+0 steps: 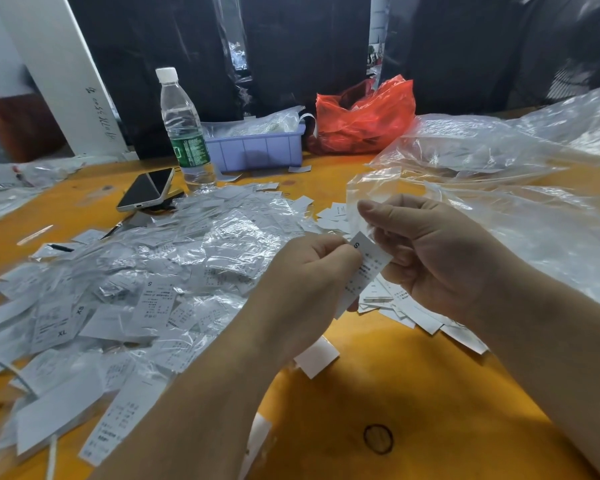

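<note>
I see a heap of bagged labels (174, 265) covering the left half of the yellow table (413, 375), running to its near edge. Toward the far edge stand a water bottle (184, 133), a phone (146, 190), a lilac tray (257, 152) and a red plastic bag (364, 123). Loose clear bags (516, 168) crowd the right side. A stack of loose labels (416, 313) lies under the hands. Over the table's middle, the left hand (312, 282) pinches a white size-S label (369, 263), fingers curled tight. The right hand (440, 258), fingers bent, pinches a small clear bag (368, 185), which touches the label's top end.
</note>
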`<state>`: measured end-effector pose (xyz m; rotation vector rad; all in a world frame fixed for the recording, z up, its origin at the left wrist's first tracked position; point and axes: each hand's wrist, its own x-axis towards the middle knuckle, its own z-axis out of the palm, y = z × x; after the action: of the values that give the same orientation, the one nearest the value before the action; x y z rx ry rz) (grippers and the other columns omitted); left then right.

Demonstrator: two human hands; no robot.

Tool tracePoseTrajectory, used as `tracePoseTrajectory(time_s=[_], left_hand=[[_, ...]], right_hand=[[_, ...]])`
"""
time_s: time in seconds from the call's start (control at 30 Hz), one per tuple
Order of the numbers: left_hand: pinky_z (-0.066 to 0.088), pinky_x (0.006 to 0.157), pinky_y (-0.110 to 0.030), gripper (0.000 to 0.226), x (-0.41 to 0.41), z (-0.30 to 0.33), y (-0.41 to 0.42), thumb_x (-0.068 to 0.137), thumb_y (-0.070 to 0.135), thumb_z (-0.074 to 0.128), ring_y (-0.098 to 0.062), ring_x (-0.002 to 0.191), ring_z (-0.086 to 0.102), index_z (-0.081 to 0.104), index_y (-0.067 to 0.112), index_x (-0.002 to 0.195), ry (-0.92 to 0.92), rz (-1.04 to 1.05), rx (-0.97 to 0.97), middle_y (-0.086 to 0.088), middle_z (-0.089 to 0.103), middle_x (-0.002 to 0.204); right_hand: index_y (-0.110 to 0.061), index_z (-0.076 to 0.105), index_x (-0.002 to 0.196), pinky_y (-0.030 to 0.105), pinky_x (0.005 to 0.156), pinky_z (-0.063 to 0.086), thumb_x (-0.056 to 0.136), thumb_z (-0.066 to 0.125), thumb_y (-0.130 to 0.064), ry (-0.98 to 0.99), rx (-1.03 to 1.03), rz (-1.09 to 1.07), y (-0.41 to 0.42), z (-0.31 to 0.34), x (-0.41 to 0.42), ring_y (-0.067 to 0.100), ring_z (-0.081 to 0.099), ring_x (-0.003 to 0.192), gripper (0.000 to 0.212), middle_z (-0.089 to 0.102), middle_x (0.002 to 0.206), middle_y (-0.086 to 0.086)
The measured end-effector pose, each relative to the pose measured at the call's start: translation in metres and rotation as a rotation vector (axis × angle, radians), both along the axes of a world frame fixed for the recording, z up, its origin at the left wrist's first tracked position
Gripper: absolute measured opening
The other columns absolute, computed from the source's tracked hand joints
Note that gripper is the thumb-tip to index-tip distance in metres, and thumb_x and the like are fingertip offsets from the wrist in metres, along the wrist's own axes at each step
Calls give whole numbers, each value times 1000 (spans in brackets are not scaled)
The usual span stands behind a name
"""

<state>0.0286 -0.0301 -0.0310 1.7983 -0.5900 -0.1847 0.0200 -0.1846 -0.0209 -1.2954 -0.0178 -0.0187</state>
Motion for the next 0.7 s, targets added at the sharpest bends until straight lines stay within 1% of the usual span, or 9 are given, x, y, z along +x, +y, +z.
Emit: tracePoseTrajectory(time_s=[0.03, 0.1, 0.27, 0.47, 0.7], left_hand=[[37, 45, -14, 29, -1, 0, 0, 80, 32, 45, -6, 48, 52, 65, 14, 71, -5, -4, 12, 2, 57, 54], [37, 44, -13, 29, -2, 1, -1, 80, 33, 44, -5, 47, 51, 65, 19, 65, -10, -11, 26, 3, 57, 53], [37, 44, -14, 28, -1, 0, -1, 79, 34, 44, -4, 46, 51, 65, 17, 72, -17, -4, 36, 4, 57, 52], [38, 45, -11, 28, -2, 0, -1, 79, 36, 45, 0, 47, 52, 68, 28, 65, -12, -14, 60, 8, 59, 52], [36, 44, -8, 30, -3, 1, -1, 78, 34, 45, 0, 45, 50, 65, 27, 56, -20, -19, 73, 8, 57, 50]], right_hand=[[-13, 50, 64, 19, 37, 24, 66, 74, -26, -3, -2, -4, 0, 0, 0, 7, 30, 38, 27, 47, 46, -4], [-12, 48, 63, 20, 37, 23, 66, 74, -27, -2, -1, -10, 0, 0, 0, 7, 29, 37, 30, 46, 46, -3], [-13, 47, 62, 20, 38, 24, 67, 74, -29, -4, -8, -3, 1, 0, 0, 8, 29, 38, 32, 45, 45, -3], [-14, 48, 60, 21, 40, 26, 66, 75, -33, 9, -43, -42, 2, 0, -1, 7, 30, 37, 34, 46, 49, -2], [-15, 48, 60, 20, 38, 27, 68, 75, -34, 13, -57, -50, 3, 0, -2, 7, 30, 37, 34, 46, 49, -2]])
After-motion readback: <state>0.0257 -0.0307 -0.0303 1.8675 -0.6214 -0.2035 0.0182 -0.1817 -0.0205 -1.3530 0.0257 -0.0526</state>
